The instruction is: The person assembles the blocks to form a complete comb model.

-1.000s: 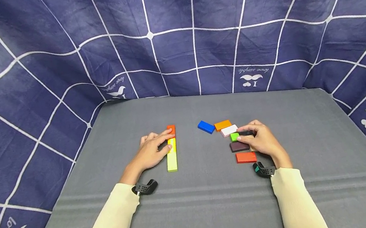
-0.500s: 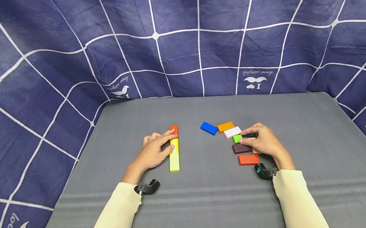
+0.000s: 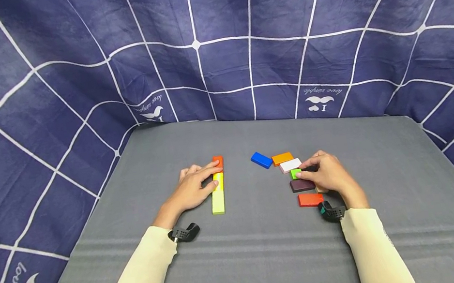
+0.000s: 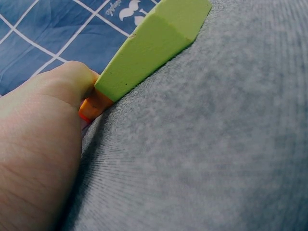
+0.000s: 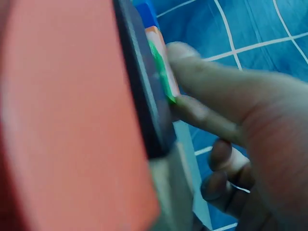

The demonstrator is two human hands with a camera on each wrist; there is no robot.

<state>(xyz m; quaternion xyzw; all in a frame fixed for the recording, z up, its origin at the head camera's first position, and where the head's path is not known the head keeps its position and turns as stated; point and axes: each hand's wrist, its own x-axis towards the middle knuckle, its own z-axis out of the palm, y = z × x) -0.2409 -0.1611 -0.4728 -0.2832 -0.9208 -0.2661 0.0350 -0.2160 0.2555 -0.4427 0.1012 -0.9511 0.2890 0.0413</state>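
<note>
In the head view my left hand (image 3: 193,189) rests at a straight row of blocks. Its index finger lies on the orange-red block (image 3: 218,161) at the far end and its thumb touches the yellow block (image 3: 218,180). A light green block (image 3: 218,203) forms the near end, and it also shows large in the left wrist view (image 4: 144,53). On the right, my right hand (image 3: 327,173) pinches a bright green block (image 3: 295,174) between thumb and index finger. A white block (image 3: 290,165) lies just beyond it, a dark brown block (image 3: 301,185) just nearer.
Beyond the white block lie an orange block (image 3: 282,158) and a blue block (image 3: 261,160). A red block (image 3: 309,199) lies nearest on the right, and a tan block (image 3: 321,190) is partly hidden by the right hand. A blue gridded curtain (image 3: 224,63) borders the grey table (image 3: 261,253).
The head view has shifted slightly, so everything appears a little further right. Both hands keep nearly the same place at their blocks. A black block seen earlier under the right hand is now hidden.
</note>
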